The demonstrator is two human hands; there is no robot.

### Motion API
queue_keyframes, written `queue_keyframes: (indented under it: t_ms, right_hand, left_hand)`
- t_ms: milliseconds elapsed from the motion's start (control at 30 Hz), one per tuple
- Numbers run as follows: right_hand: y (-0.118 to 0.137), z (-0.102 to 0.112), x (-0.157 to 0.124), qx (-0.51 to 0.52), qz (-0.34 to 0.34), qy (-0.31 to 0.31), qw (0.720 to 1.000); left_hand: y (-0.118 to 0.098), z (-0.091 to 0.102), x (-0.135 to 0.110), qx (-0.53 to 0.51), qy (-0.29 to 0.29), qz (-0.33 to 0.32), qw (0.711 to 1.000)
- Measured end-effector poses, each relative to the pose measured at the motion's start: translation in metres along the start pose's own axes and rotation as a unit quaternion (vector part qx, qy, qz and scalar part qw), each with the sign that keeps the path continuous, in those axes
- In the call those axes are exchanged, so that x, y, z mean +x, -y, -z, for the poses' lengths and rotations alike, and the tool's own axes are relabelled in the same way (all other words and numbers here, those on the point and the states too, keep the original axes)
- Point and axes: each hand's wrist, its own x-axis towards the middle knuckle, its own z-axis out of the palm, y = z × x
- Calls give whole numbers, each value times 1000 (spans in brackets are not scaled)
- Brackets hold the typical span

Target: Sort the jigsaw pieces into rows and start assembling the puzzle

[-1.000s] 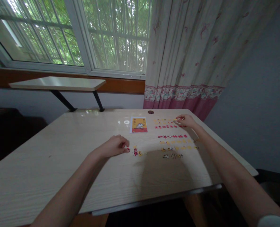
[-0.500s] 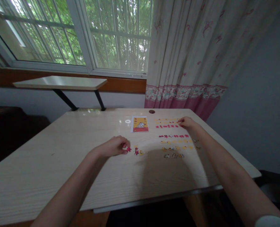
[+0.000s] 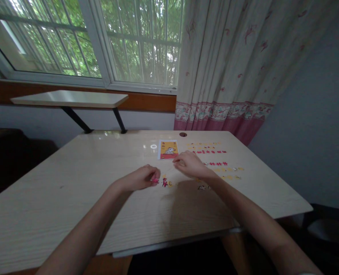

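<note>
My left hand rests on the pale wooden table, fingers curled and pinching a small pink-red puzzle piece. Just right of it lie two loose pieces, one red and one yellow. My right hand hovers low over the table near the middle, fingers drawn together; whatever they hold is too small to make out. Rows of small red and yellow puzzle pieces lie sorted at the right. A yellow and red picture card lies flat beyond my hands.
A round cable hole sits near the table's far edge. A narrow shelf on black brackets hangs under the barred window. A flowered curtain hangs at the right; the grey wall stands beyond the table's right edge.
My right hand has come back from the far rows at the right to the middle of the table, close to my left hand. The left hand has stayed in place.
</note>
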Motion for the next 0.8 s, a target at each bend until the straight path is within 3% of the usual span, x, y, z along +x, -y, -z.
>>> queue_keyframes:
  t_ms: [167,333,533,800]
  right_hand:
    - [15,-22,-5,5,-7,-32,999]
    - [11,-30,-14,13,-16,-66,998]
    - [16,-38,-20,27,-13,-118,993]
    - [27,-41,-21,38,6,-188,981]
  left_hand:
    - [-3,-2,2,-89,-32,0,996]
    - [-5,-8,6,-178,-140,43,973]
    - [-11,-18,20,-340,-241,82,905]
    - [-18,-25,27,-453,-276,90,843]
